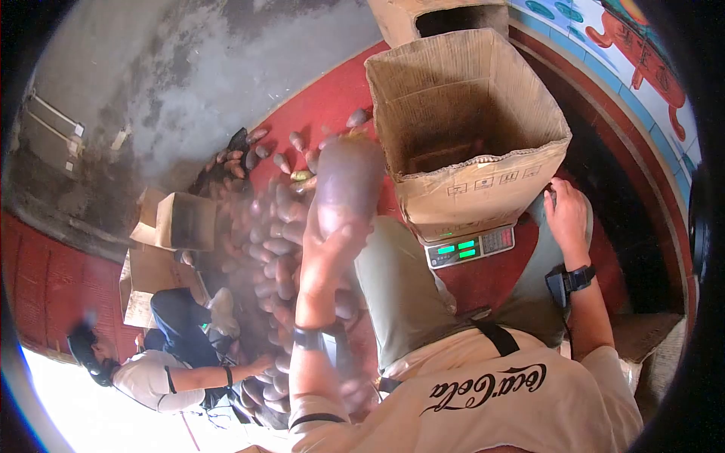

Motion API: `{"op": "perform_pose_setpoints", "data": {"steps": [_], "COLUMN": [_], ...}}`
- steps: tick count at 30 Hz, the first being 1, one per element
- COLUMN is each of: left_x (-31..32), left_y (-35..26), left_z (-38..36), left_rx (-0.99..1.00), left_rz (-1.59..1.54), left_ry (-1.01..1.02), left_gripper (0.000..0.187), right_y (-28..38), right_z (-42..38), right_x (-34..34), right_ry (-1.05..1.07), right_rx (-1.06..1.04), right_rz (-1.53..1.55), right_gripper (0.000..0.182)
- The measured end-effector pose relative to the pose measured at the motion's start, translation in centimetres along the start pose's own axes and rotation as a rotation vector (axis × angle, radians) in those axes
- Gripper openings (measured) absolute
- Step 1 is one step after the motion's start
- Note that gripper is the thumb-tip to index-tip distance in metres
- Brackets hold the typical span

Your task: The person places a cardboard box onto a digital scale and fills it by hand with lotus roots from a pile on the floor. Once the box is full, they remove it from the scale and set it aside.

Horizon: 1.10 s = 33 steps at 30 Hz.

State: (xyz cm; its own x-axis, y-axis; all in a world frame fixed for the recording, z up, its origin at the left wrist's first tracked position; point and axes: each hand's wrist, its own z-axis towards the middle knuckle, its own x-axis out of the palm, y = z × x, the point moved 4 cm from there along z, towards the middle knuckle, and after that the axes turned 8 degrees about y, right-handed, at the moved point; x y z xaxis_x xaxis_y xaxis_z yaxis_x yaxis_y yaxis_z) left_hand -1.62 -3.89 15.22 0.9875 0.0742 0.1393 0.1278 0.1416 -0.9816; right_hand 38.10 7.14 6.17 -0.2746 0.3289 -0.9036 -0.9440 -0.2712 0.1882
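Note:
In my left hand (332, 253) is a large purple, oblong piece of produce (350, 177), held upright and slightly blurred; I cannot make out its exact kind. The fingers wrap round its lower end, left of a tall open cardboard box (468, 181). That box stands on a digital scale (470, 248) with lit green displays. My right hand (566, 215) rests on my right knee beside the box, holding nothing, its fingers loosely apart. Shadow hides most of the box's inside.
Many similar purple-brown pieces (276, 249) are heaped on the red floor to my left. A co-worker (162, 377) sits beyond the heap, one hand on it. Smaller cardboard boxes (185, 220) stand near the grey wall (204, 68). Another carton (393, 19) is behind the big box.

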Motion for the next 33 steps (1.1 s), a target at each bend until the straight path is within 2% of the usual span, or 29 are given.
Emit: {"op": "perform_pose_setpoints", "data": {"steps": [3, 6, 10, 13, 17, 18, 27, 33], "left_x": [2.2, 3.9, 6.3, 8.2, 10.3, 10.6, 11.1, 11.6], "left_y": [-0.8, -1.3, -1.9, -3.0, -3.2, -2.9, -1.5, 0.9], "left_z": [2.7, 4.7, 7.0, 8.1, 8.8, 9.1, 11.3, 12.2], "left_rx": [0.08, 0.07, 0.197, 0.294, 0.187, 0.24, 0.144, 0.219], "left_rz": [0.073, 0.127, 0.183, 0.512, 0.683, 0.749, 0.845, 0.933], "left_ry": [0.025, 0.07, 0.159, 0.168, 0.268, 0.277, 0.326, 0.313], "left_gripper": [0.085, 0.09, 0.088, 0.087, 0.089, 0.087, 0.072, 0.037], "right_y": [0.1, -0.1, -0.2, -0.2, -0.1, -0.3, 0.0, -0.1], "right_z": [0.0, 0.0, -0.1, 0.0, 0.0, 0.0, 0.6, 0.9], "right_x": [-0.2, -0.1, 0.0, -0.1, -0.2, 0.0, 0.0, 0.1], "right_ry": [0.0, 0.0, -0.018, -0.016, 0.001, 0.0, 0.018, -0.07], "right_rx": [0.008, 0.01, -0.004, 0.0, 0.016, 0.016, 0.024, -0.028], "right_rz": [0.025, 0.032, 0.045, 0.037, 0.065, 0.061, 0.069, 0.037], "right_gripper": [0.027, 0.027, 0.027, 0.026, 0.025, 0.025, 0.025, 0.02]}}
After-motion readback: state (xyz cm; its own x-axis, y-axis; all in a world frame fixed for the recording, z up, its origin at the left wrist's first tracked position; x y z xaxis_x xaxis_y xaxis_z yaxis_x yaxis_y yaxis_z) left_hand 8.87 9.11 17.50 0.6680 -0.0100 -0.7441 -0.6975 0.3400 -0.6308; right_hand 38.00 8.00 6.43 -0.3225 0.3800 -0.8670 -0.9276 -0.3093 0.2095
